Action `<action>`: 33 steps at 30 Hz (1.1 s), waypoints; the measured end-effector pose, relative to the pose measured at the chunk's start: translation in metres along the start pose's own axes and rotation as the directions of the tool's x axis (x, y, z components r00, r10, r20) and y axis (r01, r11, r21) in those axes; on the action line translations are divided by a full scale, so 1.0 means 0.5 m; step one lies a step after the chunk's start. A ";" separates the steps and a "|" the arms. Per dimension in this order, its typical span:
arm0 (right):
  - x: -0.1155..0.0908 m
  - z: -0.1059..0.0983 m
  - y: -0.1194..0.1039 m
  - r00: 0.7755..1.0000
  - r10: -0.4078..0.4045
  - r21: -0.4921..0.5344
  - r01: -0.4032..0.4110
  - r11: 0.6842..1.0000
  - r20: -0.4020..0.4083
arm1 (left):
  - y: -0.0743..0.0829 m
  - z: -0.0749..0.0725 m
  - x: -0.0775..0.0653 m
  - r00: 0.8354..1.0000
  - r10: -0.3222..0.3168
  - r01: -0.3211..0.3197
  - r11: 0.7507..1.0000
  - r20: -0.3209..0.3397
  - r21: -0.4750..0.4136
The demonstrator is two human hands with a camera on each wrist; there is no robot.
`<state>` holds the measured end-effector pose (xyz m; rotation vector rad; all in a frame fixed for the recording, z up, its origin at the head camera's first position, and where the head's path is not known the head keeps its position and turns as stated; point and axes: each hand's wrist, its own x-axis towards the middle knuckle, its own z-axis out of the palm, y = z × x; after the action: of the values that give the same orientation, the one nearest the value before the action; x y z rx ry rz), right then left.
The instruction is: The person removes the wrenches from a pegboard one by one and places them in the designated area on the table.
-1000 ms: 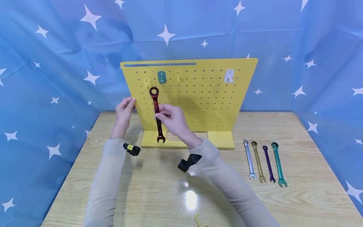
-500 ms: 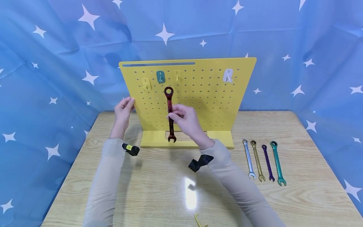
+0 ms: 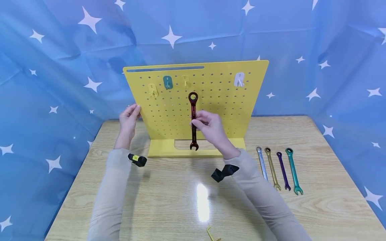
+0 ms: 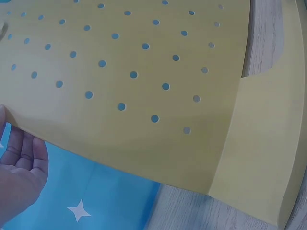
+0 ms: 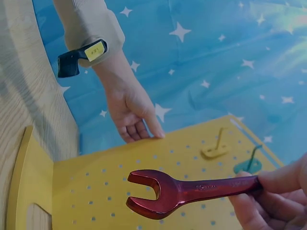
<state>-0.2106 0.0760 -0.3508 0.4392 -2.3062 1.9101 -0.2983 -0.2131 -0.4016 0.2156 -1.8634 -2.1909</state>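
My right hand (image 3: 211, 125) pinches a dark red combination wrench (image 3: 194, 135) by the middle of its shank. The wrench stands upright in front of the yellow pegboard (image 3: 169, 124), ring end up and below the second yellow hook (image 3: 185, 81). In the right wrist view its open end (image 5: 153, 194) faces the camera. My left hand (image 3: 129, 121) grips the board's left edge, thumb at the front and fingers partly hidden behind. Left of the wrench, the board also bears a teal hook (image 3: 168, 82) and a lower yellow hook (image 3: 153, 90).
A white hook (image 3: 239, 79) sits at the board's upper right. On the table's right lie silver (image 3: 261, 160), gold (image 3: 272, 169), purple (image 3: 283, 170) and teal (image 3: 294, 170) wrenches in a row. A thin bent yellow piece (image 3: 209, 232) is cut off at the bottom edge.
My right hand has moved to the right with the red wrench, from beneath the lower yellow hook to right of the second one. My left hand keeps its hold on the board's edge.
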 end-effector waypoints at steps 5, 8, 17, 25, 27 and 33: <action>-0.005 -0.022 0.007 1.000 0.002 -0.016 -0.003 1.000 -0.017 | -0.001 -0.004 0.001 1.000 0.000 0.000 1.000 -0.005 -0.011; -0.009 -0.037 0.010 1.000 -0.017 -0.021 0.017 1.000 -0.026 | -0.002 -0.005 0.003 1.000 -0.005 0.004 1.000 -0.006 -0.022; -0.028 -0.087 0.014 0.999 0.002 -0.065 -0.006 0.998 -0.052 | -0.009 -0.003 0.004 1.000 0.016 -0.016 1.000 -0.005 -0.016; -0.047 -0.137 0.018 0.997 0.047 -0.077 -0.052 0.996 -0.068 | -0.007 -0.003 0.002 1.000 0.021 -0.022 1.000 -0.013 -0.018; -0.053 -0.149 0.019 0.996 0.052 -0.079 -0.058 0.995 -0.070 | -0.007 -0.002 0.001 1.000 0.023 -0.023 1.000 -0.010 -0.013; -0.071 -0.180 0.021 0.993 0.067 -0.086 -0.075 0.993 -0.093 | -0.006 -0.001 0.002 1.000 0.024 -0.024 0.999 0.008 -0.022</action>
<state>-0.1885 0.1710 -0.3525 0.2586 -2.3676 1.8080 -0.2992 -0.2133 -0.4044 0.1796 -1.8356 -2.1985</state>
